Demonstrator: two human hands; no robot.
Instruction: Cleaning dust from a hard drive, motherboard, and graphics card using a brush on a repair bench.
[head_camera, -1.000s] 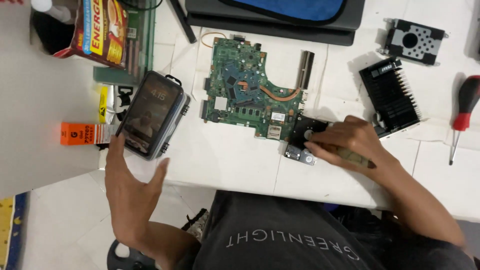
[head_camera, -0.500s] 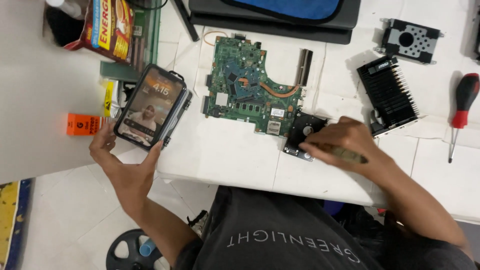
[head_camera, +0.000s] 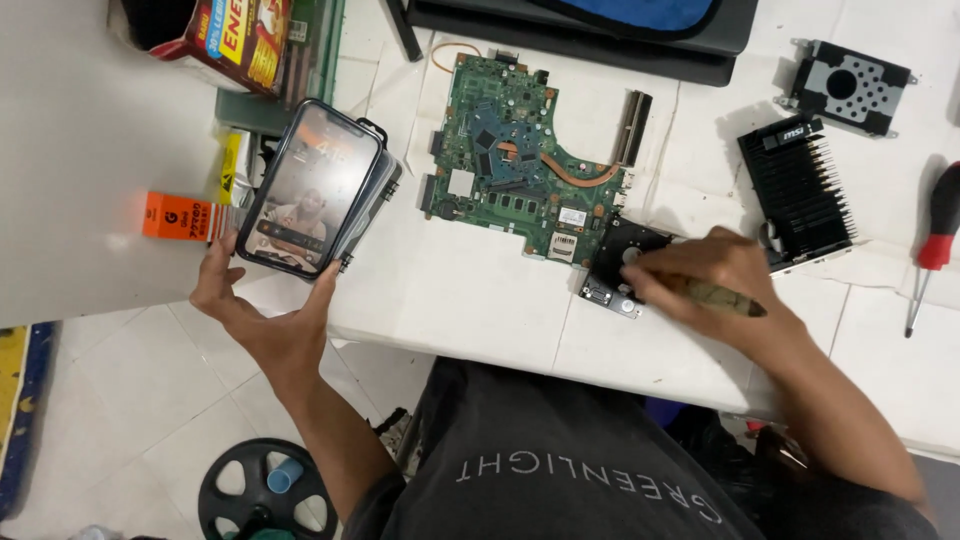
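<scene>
Now left hand (head_camera: 268, 322) fingers pinching lit phone (head_camera: 310, 188) at the white surface (head_camera: 480, 300) edge, right hand (head_camera: 705, 280) pressed together around a brush (head_camera: 722, 297) over black fan (head_camera: 622, 262) beside green motherboard (head_camera: 515, 160).

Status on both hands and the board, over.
Left hand holding lit phone at table edge. Right hand with pen-like tool on black fan part beside green motherboard. Nothing obstructing.

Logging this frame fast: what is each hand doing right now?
Left hand: fingers open around the lower end of the phone, holding it.
Right hand: closed on a slim tool, resting on the black fan part.
</scene>
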